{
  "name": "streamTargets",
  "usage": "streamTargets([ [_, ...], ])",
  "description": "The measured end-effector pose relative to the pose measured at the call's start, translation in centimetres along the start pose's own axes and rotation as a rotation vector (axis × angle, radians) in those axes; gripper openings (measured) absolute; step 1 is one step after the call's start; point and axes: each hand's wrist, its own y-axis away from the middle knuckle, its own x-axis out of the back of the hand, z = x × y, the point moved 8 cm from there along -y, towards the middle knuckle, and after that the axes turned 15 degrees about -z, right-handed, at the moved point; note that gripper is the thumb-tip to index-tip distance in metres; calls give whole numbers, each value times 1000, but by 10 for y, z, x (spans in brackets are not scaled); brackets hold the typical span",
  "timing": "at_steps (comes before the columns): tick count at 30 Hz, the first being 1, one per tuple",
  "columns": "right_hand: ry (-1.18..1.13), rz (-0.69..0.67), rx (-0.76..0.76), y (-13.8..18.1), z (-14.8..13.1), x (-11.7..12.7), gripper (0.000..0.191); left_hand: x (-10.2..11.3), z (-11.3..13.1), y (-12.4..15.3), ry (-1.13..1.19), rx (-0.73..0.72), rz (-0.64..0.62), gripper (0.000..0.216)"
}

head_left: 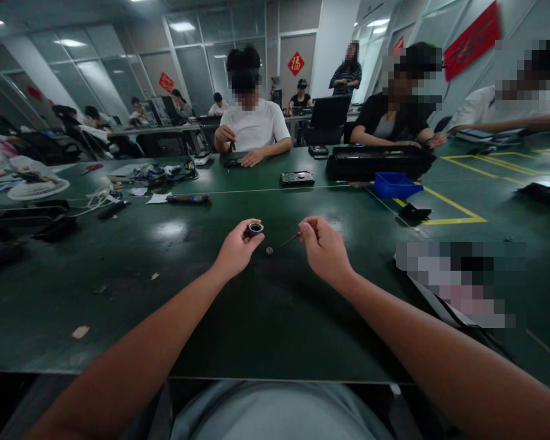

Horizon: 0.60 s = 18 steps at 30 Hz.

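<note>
Between the thumb and fingers of my left hand (235,249) is a small dark cylindrical part (255,228) with a pale ring round its open end, which faces up toward me. My right hand (324,249) is closed round the reddish handle of a thin screwdriver (290,240). The screwdriver's shaft points left and down, its tip close to a small grey round piece (269,251) lying on the green table (238,342). Whether the tip touches that piece I cannot tell. Both hands are held just above the tabletop, a short way apart.
A hard drive (297,178), a blue tray (397,184) and a long black casing (379,162) lie farther off. Toward the left are a dark pen-shaped tool (189,199) and cables (101,197). A blurred-out flat item (453,287) lies right. Several people sit around.
</note>
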Motion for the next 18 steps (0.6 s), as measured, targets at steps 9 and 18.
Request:
streamTargets([
  [9, -23, -30, 9, 1, 1, -4, 24, 8, 0, 3, -153, 116, 23, 34],
  [18, -16, -31, 2, 0, -1, -4, 23, -20, 14, 2, -609, 56, -206, 27],
])
